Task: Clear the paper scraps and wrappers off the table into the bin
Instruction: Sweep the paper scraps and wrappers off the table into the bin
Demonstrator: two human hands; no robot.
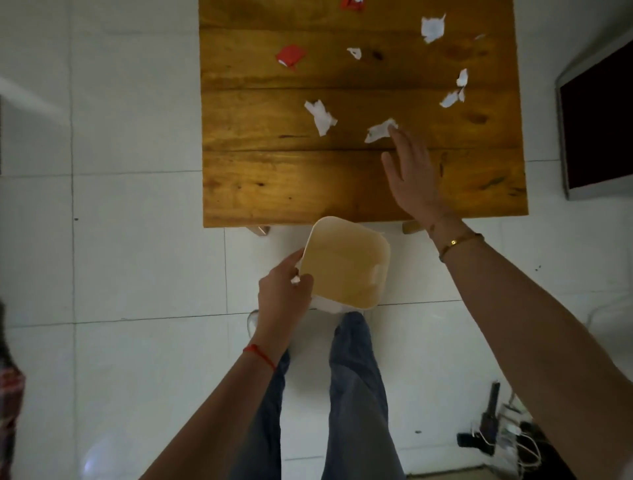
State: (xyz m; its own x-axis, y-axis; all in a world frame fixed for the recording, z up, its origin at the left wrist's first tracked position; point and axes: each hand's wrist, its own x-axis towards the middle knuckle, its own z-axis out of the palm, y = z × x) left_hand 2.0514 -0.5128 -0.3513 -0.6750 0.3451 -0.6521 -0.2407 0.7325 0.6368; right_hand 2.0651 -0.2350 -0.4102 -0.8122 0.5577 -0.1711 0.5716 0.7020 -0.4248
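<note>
From the head view, the job looks barely begun. The bin (pixel 346 263) is held just below the table's near edge, tilted so its mouth faces up, and its inside looks bare, though the dim light leaves the bottom unclear. The left hand (pixel 284 294) has its fingers closed around the bin's near-left rim, and a small white bit sits pinched at the fingers; whether it is a scrap or part of the bin, I cannot tell.

The right hand (pixel 411 171) reaches flat over the table (pixel 274 192) with fingers spread and nothing in them, fingertips just touching the nearest scrap (pixel 379 131). Left to clear: a crumpled scrap (pixel 321 117) near the middle, a pair of small scraps (pixel 455 90) by the right edge, a tiny scrap (pixel 354 52), a larger scrap (pixel 433 28) at the far right, a red wrapper (pixel 290 56) on the left, and a second red wrapper (pixel 352 4) cut off at the top of the frame.

The near strip of the table is bare, so pieces can probably be swept toward the near edge and straight into the bin. The small scraps by the right edge could slip onto the floor (pixel 120 240) if pushed sideways. The far pieces need a longer reach.
</note>
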